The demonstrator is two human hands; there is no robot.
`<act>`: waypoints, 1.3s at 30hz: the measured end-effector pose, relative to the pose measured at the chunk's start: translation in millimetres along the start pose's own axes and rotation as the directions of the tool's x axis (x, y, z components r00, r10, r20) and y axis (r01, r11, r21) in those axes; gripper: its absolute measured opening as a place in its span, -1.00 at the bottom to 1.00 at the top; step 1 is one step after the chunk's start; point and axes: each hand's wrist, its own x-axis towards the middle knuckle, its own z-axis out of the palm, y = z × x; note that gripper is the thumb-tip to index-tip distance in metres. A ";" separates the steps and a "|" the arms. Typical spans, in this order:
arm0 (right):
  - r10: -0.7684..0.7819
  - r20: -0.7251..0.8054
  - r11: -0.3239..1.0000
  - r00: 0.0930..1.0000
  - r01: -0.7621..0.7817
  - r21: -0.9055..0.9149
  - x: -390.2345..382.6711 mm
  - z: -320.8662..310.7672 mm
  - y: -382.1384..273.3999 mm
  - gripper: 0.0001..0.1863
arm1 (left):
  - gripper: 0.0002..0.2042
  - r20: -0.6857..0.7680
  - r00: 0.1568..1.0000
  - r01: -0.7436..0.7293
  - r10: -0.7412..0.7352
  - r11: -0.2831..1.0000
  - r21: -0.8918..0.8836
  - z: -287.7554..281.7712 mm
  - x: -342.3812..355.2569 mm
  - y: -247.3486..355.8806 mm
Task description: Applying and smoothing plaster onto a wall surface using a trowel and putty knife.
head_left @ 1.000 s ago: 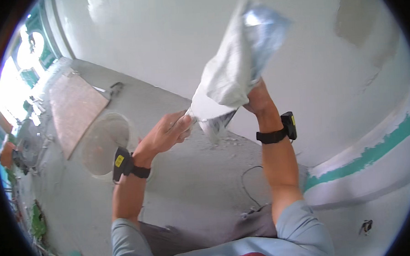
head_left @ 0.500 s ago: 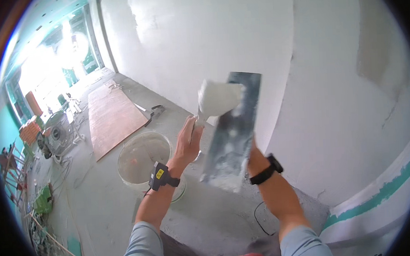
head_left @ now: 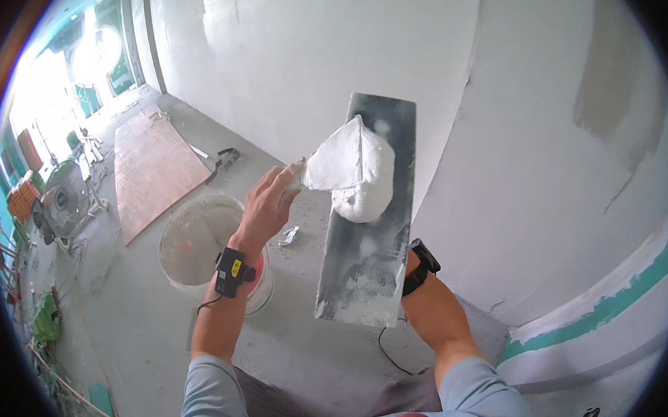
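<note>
My left hand (head_left: 265, 204) is closed round the handle of a putty knife (head_left: 335, 161), whose wide blade is coated white. The blade's edge rests against a thick mound of white plaster compound (head_left: 371, 188) on a long steel plastering trowel (head_left: 351, 264). The trowel lies tilted, its flat face up, and white residue smears its near end. From beneath, my right hand (head_left: 412, 260) holds the trowel; its fingers are hidden behind the plate. Below my left forearm stands a round bucket (head_left: 173, 256) with dried white residue on its wall.
A pinkish board (head_left: 149, 168) lies on the dusty floor, with a dark strap-like item (head_left: 226, 159) near it. Farther left are a fan (head_left: 63, 194), a green object (head_left: 45, 316) and loose clutter. A pale wall (head_left: 305, 53) rises ahead and continues to the right.
The putty knife has turned and come down onto the trowel, and a mound of compound now sits there. My left hand has shifted left; the view has swung slightly right.
</note>
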 end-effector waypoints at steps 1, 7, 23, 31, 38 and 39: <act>-0.003 -0.012 1.000 1.000 0.003 -0.020 -5.5 0.3 -8.7 -0.60 | -0.55 -0.041 0.999 -0.034 0.034 0.999 -0.003 2.9 2.9 1.8; -0.002 0.019 0.999 1.000 0.003 -0.033 -15.9 -5.7 -70.2 -0.58 | -0.69 0.150 0.983 0.055 -0.109 0.944 0.326 51.7 -7.4 -23.3; -0.466 -0.635 0.861 0.616 0.480 -0.166 -398.0 -140.2 -140.0 -0.49 | -0.70 -0.013 0.748 0.626 -0.663 0.712 -0.318 78.1 -10.9 -72.3; -0.476 -0.856 0.794 0.201 0.518 -0.319 -508.8 -238.8 -144.5 -0.63 | -0.62 0.118 0.759 0.651 -0.641 0.750 -0.117 121.3 -11.9 -26.4; -0.319 -0.948 0.713 0.023 0.664 -0.224 -496.2 -286.1 -173.4 -0.68 | -0.63 0.107 0.785 0.619 -0.610 0.778 -0.111 148.7 -10.9 1.4; -0.361 -0.931 0.748 0.052 0.612 -0.256 -493.9 -292.7 -178.8 -0.74 | -0.62 0.122 0.784 0.620 -0.609 0.776 -0.116 149.5 -12.2 2.4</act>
